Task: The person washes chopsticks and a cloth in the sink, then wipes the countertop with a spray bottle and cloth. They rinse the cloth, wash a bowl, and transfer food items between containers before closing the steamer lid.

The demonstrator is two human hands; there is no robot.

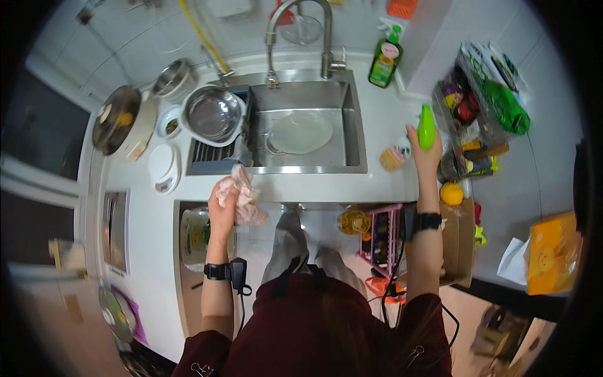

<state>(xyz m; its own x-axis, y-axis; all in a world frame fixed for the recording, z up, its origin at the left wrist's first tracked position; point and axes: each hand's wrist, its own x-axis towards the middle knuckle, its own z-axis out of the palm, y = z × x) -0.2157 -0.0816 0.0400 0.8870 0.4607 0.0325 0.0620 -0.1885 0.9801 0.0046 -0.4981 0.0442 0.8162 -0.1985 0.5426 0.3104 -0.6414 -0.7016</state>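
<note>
My left hand (223, 205) grips a crumpled pink-and-white cloth (245, 200) in front of the sink's drying rack. At the right end of the counter, my right hand (427, 146) is closed around a bright green plastic object (426, 127), perhaps a peeler or bottle top; its lower part is hidden. Just left of that hand is a small bottle with an orange-and-white label (395, 154). Between the hands lies a stainless steel sink (358, 136) with a pale translucent round thing (301, 133) in it. A steel bowl in a white basin (213, 114) rests over the rack.
A green spray bottle (385, 61) stands behind the sink's right corner. The faucet (327, 42) arches over the basin. Left are a lidded pot (118, 120), a small bowl (169, 121) and a white kitchen scale (164, 167). Packaged goods (499, 89) and an orange fruit (452, 193) are at right.
</note>
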